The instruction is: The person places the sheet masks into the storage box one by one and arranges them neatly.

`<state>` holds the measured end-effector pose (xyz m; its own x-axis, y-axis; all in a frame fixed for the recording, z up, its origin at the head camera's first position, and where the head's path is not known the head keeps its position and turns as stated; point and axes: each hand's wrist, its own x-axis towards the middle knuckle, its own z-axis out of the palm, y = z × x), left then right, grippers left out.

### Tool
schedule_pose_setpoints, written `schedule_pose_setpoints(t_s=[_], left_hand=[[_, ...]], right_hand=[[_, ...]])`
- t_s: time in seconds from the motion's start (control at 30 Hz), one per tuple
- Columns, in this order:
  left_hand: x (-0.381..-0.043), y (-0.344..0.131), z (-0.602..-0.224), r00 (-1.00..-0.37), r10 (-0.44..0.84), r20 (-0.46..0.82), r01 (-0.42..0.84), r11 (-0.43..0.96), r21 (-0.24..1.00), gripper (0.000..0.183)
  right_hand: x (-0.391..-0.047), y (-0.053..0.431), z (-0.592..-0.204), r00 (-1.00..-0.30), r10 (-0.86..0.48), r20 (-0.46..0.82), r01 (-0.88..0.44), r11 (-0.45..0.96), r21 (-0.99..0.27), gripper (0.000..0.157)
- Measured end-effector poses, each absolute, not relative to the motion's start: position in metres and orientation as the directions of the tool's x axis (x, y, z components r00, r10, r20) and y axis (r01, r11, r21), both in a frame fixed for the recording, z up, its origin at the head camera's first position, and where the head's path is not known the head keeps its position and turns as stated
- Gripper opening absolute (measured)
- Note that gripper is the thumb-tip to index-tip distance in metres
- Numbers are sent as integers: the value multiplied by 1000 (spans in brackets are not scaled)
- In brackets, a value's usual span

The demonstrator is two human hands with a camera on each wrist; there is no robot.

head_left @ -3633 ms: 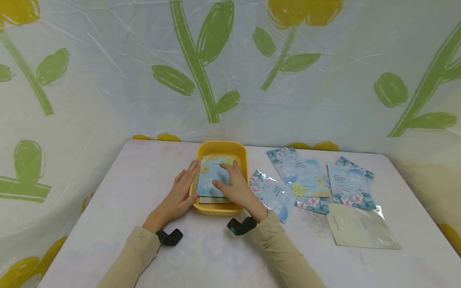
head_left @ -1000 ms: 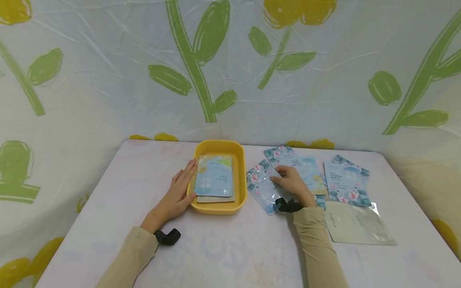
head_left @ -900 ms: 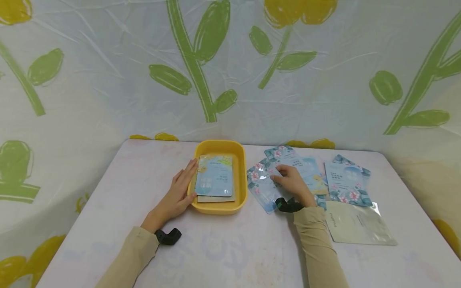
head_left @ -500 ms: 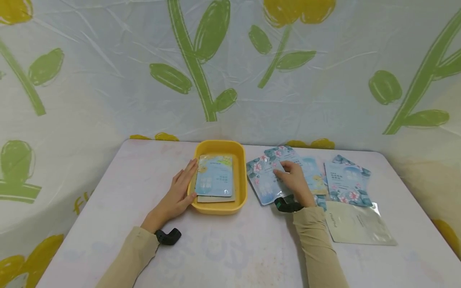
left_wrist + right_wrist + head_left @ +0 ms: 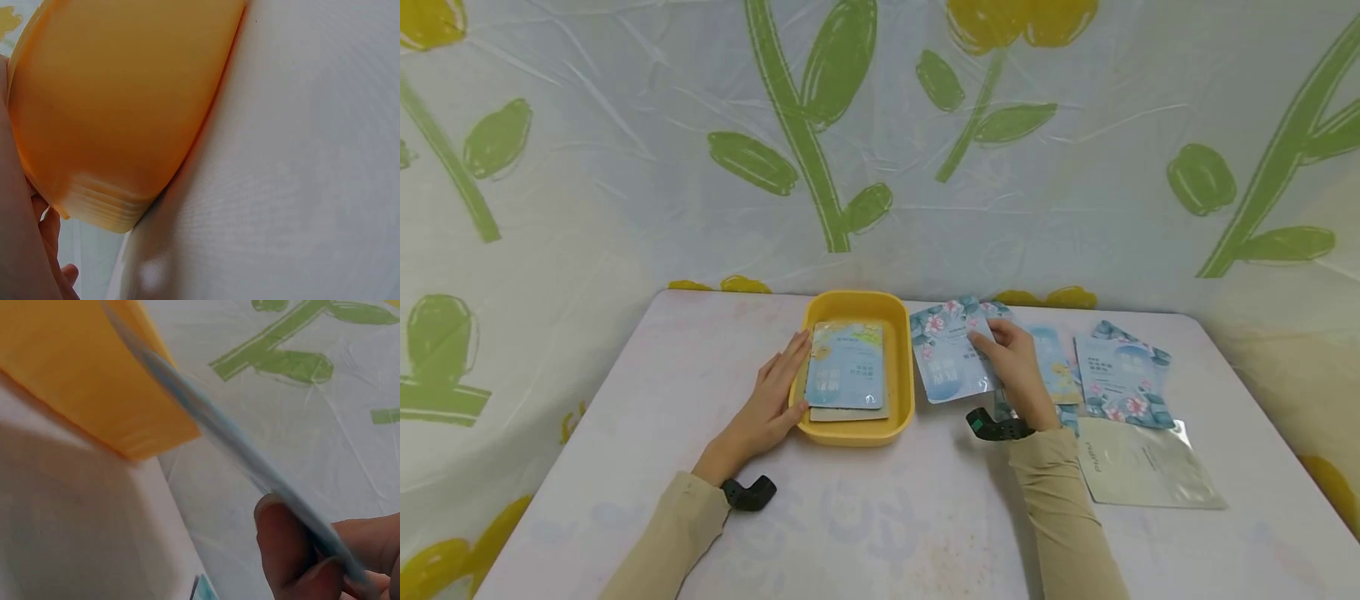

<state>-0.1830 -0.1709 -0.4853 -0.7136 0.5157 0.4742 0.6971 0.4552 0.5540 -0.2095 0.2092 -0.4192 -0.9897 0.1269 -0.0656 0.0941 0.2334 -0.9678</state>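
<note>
My right hand [image 5: 1017, 367] pinches a blue flowered sheet-mask sachet [image 5: 953, 354] between thumb and fingers, its near edge lifted off the table. In the right wrist view the sachet [image 5: 234, 450] appears edge-on, gripped by the thumb [image 5: 284, 550]. My left hand [image 5: 767, 412] rests along the left side of a yellow plastic basket [image 5: 857, 435], fingers stretched out at its rim. From the left wrist, the basket's outer wall [image 5: 119, 94] fills much of the view. Inside the basket, a light blue sachet [image 5: 847, 367] lies on top of a beige one [image 5: 850, 414].
More sachets lie on the right of the table: a blue and yellow one [image 5: 1054, 367] partly covered, an overlapping flowered pair [image 5: 1123, 383], and a large beige one [image 5: 1150, 467]. A patterned curtain [image 5: 925, 242] stands behind the table.
My right hand has gone from the basket to the flowered sachet, taken hold of it and raised its near edge, turning it slightly. My left hand has stayed at the basket.
</note>
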Motion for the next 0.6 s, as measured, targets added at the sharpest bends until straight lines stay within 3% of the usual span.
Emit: schedule_pose_setpoints(t_s=[0.23, 0.47, 0.6], left_hand=[[-183, -172, -482, -716, 516, 470, 693, 453, 560, 81], [-184, -172, -480, -720, 520, 460, 689, 456, 563, 80], [-185, -173, -479, -719, 519, 462, 690, 449, 568, 81]], right_hand=[[-208, 203, -410, -992, 127, -22, 49, 215, -975, 41], [-205, 199, -398, -970, 241, 30, 12, 170, -985, 34], [-203, 194, -391, -971, 239, 14, 17, 128, -992, 37]])
